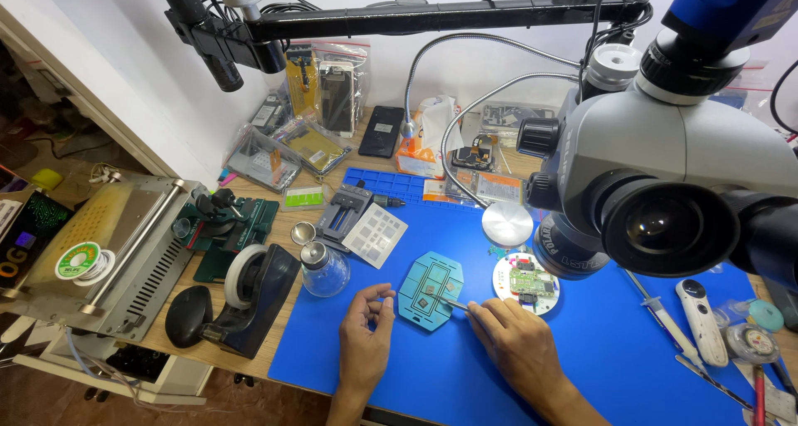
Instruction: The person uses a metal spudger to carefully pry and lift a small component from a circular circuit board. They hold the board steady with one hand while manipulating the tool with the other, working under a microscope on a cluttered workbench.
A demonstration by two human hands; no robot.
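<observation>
A teal hexagonal holder plate (431, 290) lies on the blue work mat (615, 351), with small chips on it. My right hand (511, 334) grips thin metal tweezers (450, 302) whose tips rest on the plate near a chip. My left hand (366, 332) rests on the mat just left of the plate, fingers curled, fingertips close to its edge and holding nothing. A round white disc carrying a small green circuit board (527, 282) sits to the right of the plate.
A grey microscope head (657, 177) hangs over the right of the mat. A glass dispenser bottle (322, 270), a black tape dispenser (249, 297) and a square stencil (375, 236) stand at left. Hand tools (698, 322) lie at right. Bagged parts line the back wall.
</observation>
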